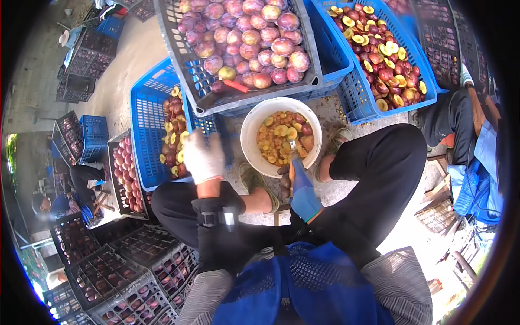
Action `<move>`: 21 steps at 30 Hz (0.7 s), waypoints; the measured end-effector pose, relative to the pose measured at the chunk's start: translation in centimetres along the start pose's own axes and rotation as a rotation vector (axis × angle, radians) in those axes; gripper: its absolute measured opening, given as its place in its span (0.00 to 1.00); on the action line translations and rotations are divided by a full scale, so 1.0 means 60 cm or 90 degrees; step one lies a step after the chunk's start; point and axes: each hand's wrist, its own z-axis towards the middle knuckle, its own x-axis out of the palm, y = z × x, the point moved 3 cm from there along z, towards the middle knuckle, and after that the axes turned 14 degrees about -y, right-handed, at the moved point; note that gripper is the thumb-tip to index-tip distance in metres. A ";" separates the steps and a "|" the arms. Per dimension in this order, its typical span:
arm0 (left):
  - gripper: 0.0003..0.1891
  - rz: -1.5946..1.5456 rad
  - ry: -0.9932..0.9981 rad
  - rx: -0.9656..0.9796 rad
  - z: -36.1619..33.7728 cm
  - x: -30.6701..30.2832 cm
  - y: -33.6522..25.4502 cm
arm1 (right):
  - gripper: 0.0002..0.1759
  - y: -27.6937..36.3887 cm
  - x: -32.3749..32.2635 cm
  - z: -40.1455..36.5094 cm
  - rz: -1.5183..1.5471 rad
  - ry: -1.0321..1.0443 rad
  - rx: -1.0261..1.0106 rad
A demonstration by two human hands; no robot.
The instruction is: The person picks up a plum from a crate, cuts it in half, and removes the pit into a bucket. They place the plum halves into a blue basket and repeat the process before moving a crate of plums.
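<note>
My left hand (pixel 202 158), in a white glove, is over the right edge of the left blue crate (pixel 145 103). Its fingers are blurred but look stretched out, and I see nothing in them. Halved plums (pixel 174 132) lie in that crate. My right hand (pixel 304 196), in a blue glove with dark fingertips, is closed around a small metal-tipped tool (pixel 293 145). The tool's tip is over a white bucket (pixel 247 130) between my feet. Wet yellow-brown plum pieces (pixel 277 135) fill much of the bucket.
A grey crate of whole plums (pixel 246 43) stands in front, with a red-handled tool (pixel 235 85) in it. Another blue crate (pixel 374 114) of halved plums is at the right. Stacked dark crates (pixel 130 260) stand at left. Another person (pixel 460 119) sits at right.
</note>
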 end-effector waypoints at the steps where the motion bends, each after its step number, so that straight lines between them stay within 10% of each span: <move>1: 0.19 -0.099 0.149 0.041 -0.018 0.039 -0.024 | 0.35 0.003 -0.003 0.001 0.019 0.000 -0.004; 4: 0.15 -0.059 0.619 0.066 -0.064 0.148 -0.143 | 0.35 0.013 -0.009 0.004 0.058 -0.002 -0.013; 9: 0.20 -0.014 0.723 0.273 -0.201 0.385 -0.135 | 0.34 0.038 -0.008 -0.003 0.033 -0.039 0.023; 12: 0.26 -0.024 0.740 0.196 -0.204 0.412 -0.140 | 0.33 0.037 -0.010 0.008 0.053 -0.031 0.036; 17: 0.22 -0.279 0.814 -0.172 -0.171 0.371 -0.106 | 0.31 0.051 -0.013 0.021 0.034 -0.061 -0.011; 21: 0.24 -0.485 0.755 -0.212 -0.103 0.201 -0.116 | 0.26 0.041 -0.016 0.051 -0.020 -0.111 -0.039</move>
